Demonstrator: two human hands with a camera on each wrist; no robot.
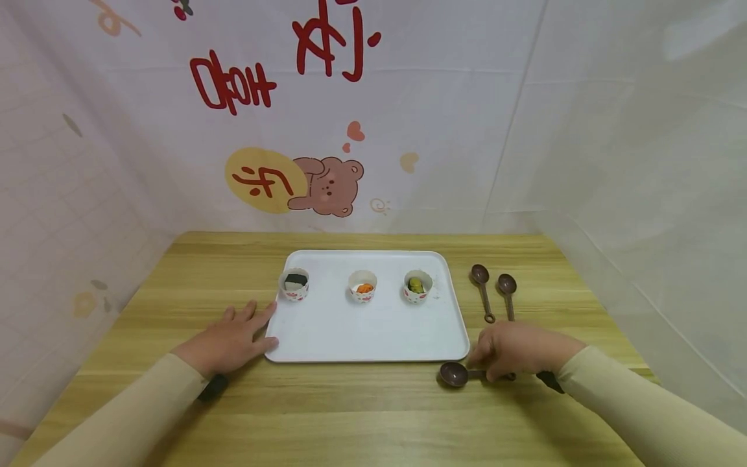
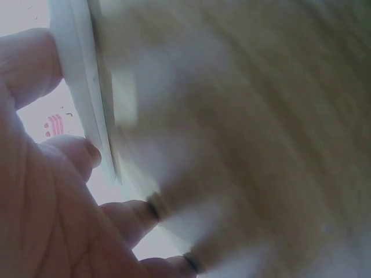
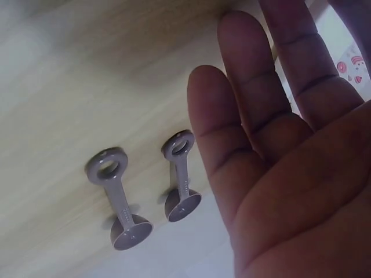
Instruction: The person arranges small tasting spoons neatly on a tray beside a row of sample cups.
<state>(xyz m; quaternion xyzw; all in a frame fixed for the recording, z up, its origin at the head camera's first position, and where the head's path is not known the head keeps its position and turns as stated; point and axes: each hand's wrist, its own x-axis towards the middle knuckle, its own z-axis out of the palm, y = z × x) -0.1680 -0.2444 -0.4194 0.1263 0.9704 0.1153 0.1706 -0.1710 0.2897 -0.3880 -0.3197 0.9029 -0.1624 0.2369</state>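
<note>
My left hand (image 1: 233, 337) lies flat on the wooden table at the front left corner of a white tray (image 1: 362, 331), with its thumb against the rim. In the left wrist view the fingers (image 2: 75, 153) touch the tray rim (image 2: 75, 87). My right hand (image 1: 513, 350) rests at the tray's front right corner, over the handle of a brown spoon (image 1: 454, 374) whose bowl sticks out to the left. In the right wrist view the hand (image 3: 278, 150) shows straight fingers and a bare palm.
On the tray stand three small paper cups: one with dark contents (image 1: 295, 284), one with orange (image 1: 363, 286), one with green (image 1: 417, 286). Two more brown spoons (image 1: 483, 292) (image 1: 508, 292) lie right of the tray, also in the right wrist view (image 3: 119, 197) (image 3: 181, 179). Cloth walls enclose the table.
</note>
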